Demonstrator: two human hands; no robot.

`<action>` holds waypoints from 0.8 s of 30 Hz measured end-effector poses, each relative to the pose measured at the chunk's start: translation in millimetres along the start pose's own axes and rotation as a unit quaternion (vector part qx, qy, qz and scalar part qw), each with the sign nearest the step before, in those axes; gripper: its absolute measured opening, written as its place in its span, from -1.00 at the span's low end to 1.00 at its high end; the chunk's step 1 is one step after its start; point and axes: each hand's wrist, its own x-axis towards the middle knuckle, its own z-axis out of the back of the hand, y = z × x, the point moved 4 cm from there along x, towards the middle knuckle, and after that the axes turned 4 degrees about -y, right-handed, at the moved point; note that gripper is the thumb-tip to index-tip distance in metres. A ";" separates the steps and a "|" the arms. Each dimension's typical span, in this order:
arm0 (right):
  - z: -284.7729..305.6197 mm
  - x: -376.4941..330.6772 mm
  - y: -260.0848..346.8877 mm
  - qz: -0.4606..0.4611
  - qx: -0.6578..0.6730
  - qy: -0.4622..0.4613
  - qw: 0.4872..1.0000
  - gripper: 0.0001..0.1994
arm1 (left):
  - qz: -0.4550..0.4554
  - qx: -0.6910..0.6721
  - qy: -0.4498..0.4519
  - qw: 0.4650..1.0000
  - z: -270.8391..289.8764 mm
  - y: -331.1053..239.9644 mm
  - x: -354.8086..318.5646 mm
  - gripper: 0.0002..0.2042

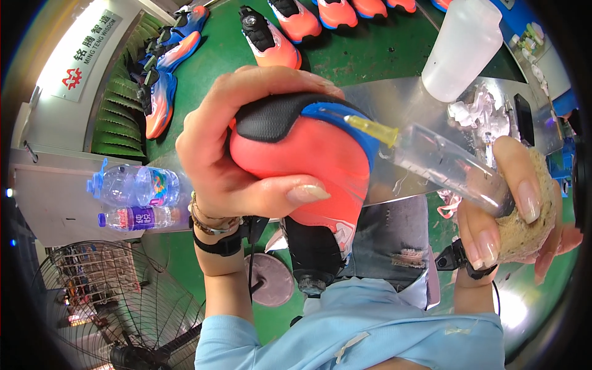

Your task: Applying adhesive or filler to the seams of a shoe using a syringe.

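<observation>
My left hand (pixel 213 151) is wrapped round the forefoot of a coral-red shoe (pixel 302 166) with a black toe patch and a blue sole edge. The shoe is held up in front of my chest, its black collar toward me. My right hand (pixel 478 237) holds a clear plastic syringe (pixel 441 165) with a yellow needle hub (pixel 372 130). Its thin needle lies over the blue edge near the toe; whether it touches I cannot tell. Against the same palm is a rough tan sponge-like block (pixel 530 216), which hides the syringe's rear end.
Coral shoes (pixel 265 43) line the green bench's far side, others (pixel 161 102) a green bristled rack at left. A white plastic bottle (pixel 462 49) and crumpled film (pixel 478 114) are at right. Two water bottles (pixel 139 185) lie left, above a wire-caged fan (pixel 123 308).
</observation>
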 end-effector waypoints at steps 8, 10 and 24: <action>3.0 -1.9 -2.9 -0.058 -0.029 -0.022 0.998 -0.64 | 0.026 0.007 0.000 1.000 -2.9 4.7 3.6 -0.11; 7.3 -3.4 -8.1 -0.057 -0.041 -0.027 0.997 -0.63 | 0.030 0.013 0.002 0.999 -0.3 7.6 -1.9 -0.10; 43.1 -27.9 -47.9 -0.007 -0.076 -0.038 0.996 -0.67 | 0.056 0.112 -0.080 0.989 32.4 41.0 -24.0 -0.48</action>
